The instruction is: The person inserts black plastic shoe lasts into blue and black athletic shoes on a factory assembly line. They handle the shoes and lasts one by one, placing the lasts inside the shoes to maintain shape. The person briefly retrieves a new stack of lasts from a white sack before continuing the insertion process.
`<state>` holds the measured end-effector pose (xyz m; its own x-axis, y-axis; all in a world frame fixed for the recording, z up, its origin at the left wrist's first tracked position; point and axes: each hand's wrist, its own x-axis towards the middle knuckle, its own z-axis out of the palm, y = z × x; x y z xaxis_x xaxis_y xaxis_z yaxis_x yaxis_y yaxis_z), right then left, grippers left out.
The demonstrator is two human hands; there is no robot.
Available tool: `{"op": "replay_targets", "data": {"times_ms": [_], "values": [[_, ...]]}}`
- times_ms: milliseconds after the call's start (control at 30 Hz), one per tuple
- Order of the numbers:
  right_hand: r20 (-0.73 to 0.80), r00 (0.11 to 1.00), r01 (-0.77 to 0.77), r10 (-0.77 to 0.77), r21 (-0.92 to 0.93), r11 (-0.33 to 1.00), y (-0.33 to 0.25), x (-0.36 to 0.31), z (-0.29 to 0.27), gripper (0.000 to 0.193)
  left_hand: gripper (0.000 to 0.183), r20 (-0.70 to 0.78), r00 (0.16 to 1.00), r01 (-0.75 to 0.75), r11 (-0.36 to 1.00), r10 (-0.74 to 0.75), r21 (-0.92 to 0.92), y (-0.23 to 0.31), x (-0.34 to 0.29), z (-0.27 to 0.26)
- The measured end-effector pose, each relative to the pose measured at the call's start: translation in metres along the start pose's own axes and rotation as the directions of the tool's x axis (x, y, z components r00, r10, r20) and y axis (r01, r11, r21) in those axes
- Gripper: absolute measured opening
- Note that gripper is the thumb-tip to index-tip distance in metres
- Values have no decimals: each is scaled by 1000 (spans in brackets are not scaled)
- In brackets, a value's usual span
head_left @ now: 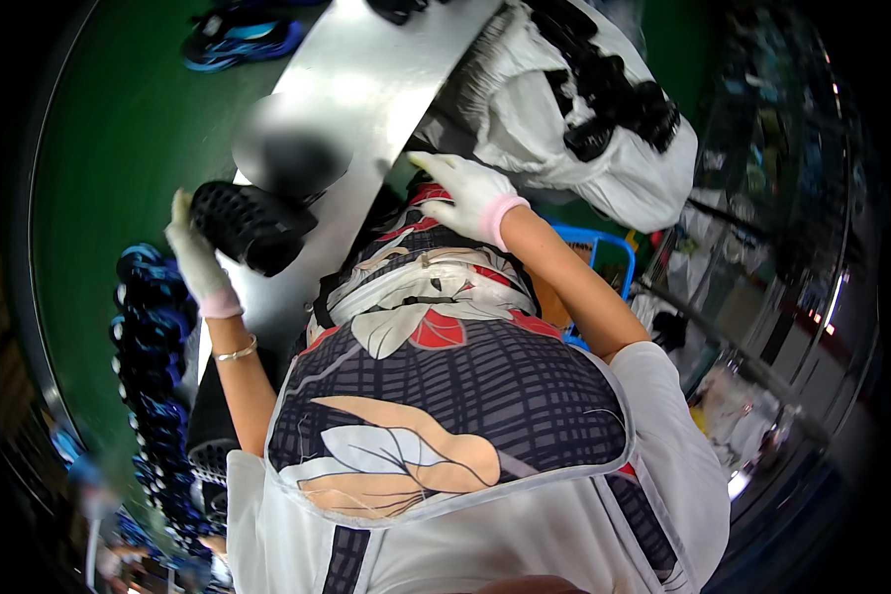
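Observation:
My left hand (pixel 199 261), in a white glove with a pink cuff, is against the left end of a black perforated clog-like shoe (pixel 250 230). Its fingers point up along the shoe's edge, and the thumb is hidden. The shoe tilts over the edge of a shiny metal worktop (pixel 363 69). Just beyond it is a dark rounded thing (pixel 295 158), too blurred to name. My right hand (pixel 468 196), gloved the same way, hovers above my patterned apron (pixel 436 386), empty, thumb and fingers apart. A large white bag (pixel 604 183) lies beyond it, with several black shoes (pixel 604 89) on top.
A green surface (pixel 119 129) extends at the left. On it stands a long row of blue and black shoes (pixel 153 366), with another blue and black pair (pixel 240 38) farther off. To my right are a blue frame (pixel 614 252) and metal racks (pixel 742 346).

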<state>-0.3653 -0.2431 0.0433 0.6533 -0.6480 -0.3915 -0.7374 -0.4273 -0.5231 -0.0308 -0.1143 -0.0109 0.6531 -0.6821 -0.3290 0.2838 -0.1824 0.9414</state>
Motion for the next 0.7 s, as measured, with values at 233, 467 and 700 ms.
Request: {"op": "replay_targets", "data": {"times_ms": [233, 467, 700], "values": [[-35, 797, -602, 603, 35, 798, 196, -137, 40, 52, 71, -124, 992, 50, 975, -24, 215, 45, -2, 7], [-196, 190, -977, 962, 56, 204, 302, -269, 65, 62, 74, -243, 954, -34, 871, 174, 490, 120, 1, -12], [99, 128, -906, 987, 416, 76, 354, -326, 137, 56, 60, -234, 875, -223, 782, 423, 582, 180, 19, 59]]}}
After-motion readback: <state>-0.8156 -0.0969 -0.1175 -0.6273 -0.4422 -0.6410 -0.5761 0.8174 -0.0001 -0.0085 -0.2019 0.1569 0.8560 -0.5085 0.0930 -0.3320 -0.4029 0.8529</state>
